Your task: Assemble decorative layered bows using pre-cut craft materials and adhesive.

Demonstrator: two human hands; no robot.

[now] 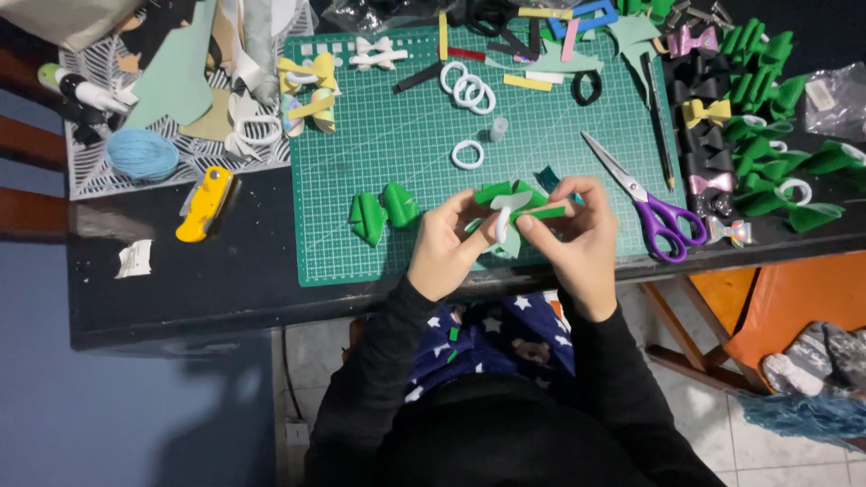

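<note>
Green foam bow (505,194) with white ring (502,219): pinched between left hand (444,245) and right hand (577,236), fingers of both closed on it, above near edge of green cutting mat (397,135). Folded green loops (383,212) just left. Purple-handled scissors (645,200) just right. Yellow utility knife (205,204) on dark bench (198,280), well apart.

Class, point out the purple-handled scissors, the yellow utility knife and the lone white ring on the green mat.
purple-handled scissors (669,225), head view, handle loop.
yellow utility knife (204,204), head view, body.
lone white ring (467,154), head view, its band.
</note>
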